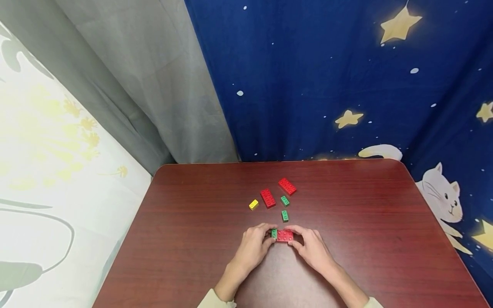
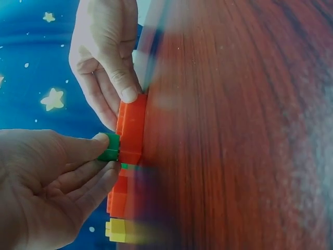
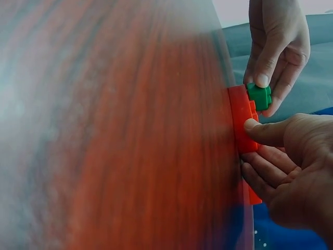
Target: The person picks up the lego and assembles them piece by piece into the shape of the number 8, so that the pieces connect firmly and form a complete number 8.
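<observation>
Curtain fabric (image 1: 300,72), navy and star-printed, hangs beyond a wood-grained, reddish-brown tabletop (image 1: 181,256); only the head view shows us all the loose bricks spread there at once. We see the right hand (image 1: 313,248) pinching the right end of a held red building brick (image 1: 285,235) between thumb and fingers, while the left hand (image 1: 252,244) pinches a held green two-stud brick (image 1: 274,233) likewise. From above, the green piece seems merely to border the red; the wrist views show us it stands on the red one's studded top, touching, at the left end. Whether it is fully seated we cannot tell. Past the fingertips lie a loose red brick (image 1: 268,198), a farther red brick (image 1: 287,186), a near green brick (image 1: 285,216), a farther green brick (image 1: 284,201) and, leftmost, a yellow two-stud brick (image 1: 253,204).
</observation>
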`<state>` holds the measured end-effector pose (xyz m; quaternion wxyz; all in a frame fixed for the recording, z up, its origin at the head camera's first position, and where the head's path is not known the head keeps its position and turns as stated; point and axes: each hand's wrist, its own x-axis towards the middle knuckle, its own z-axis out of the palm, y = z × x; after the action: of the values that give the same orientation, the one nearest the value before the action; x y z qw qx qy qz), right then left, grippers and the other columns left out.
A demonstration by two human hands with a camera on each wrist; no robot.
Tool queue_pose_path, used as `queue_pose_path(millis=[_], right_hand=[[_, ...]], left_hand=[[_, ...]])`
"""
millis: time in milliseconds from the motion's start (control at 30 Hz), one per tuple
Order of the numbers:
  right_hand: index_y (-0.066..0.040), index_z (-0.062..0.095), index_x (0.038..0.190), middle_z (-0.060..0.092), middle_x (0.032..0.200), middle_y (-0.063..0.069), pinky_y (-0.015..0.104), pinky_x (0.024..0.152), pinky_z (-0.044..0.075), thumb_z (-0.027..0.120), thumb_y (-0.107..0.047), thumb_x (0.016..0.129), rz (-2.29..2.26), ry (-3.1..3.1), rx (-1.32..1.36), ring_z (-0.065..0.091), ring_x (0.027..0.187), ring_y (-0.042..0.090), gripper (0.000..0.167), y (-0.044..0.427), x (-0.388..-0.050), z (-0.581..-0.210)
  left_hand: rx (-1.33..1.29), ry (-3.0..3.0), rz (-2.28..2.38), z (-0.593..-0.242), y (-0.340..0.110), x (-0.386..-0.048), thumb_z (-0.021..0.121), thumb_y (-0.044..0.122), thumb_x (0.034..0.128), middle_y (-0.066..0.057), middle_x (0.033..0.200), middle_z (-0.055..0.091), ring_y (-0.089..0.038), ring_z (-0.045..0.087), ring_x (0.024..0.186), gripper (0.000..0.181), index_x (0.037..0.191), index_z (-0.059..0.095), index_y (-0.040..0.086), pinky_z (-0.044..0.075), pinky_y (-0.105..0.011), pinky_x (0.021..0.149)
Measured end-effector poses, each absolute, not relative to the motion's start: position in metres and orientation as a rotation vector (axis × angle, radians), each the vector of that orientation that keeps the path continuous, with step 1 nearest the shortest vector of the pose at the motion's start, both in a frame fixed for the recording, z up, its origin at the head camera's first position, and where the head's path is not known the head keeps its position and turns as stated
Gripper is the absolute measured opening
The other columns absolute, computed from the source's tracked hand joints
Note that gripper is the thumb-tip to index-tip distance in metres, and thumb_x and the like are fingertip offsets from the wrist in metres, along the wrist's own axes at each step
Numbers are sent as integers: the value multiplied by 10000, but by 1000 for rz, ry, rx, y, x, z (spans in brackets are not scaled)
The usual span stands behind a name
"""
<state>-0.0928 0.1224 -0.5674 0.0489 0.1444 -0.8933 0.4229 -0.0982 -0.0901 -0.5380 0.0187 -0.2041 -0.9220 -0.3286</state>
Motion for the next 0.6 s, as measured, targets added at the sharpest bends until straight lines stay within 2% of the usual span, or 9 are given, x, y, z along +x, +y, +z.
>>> queue_pose_path(millis=[233,433,600], right_hand=[[-113,786,1204,791,1156,-7,476,967,578,890,24,817,1304,-2727,446,730,1122,202,424,124,-94,-569],[-97,779,1222,794,1160,14,471,983,571,894,8,817,1312,-2740,448,726,1136,201,434,126,-94,-569],[-110,780,1219,793,1162,11,467,985,571,898,2,816,1303,-2743,454,724,1140,196,435,126,-94,-569]], left_hand=[[-629,-2825,-1255,-544,-96,-101,857,124,917,-29,1157,773,-138,754,996,366,1266,758,81,616,-285,848],[-566,-2710,-1373,-552,-95,-99,860,122,907,-39,1101,788,-156,773,936,317,1211,790,67,598,-191,807],[-539,-2683,-1416,-555,-96,-99,861,115,898,-41,1090,795,-142,774,930,303,1192,805,69,593,-177,802]])
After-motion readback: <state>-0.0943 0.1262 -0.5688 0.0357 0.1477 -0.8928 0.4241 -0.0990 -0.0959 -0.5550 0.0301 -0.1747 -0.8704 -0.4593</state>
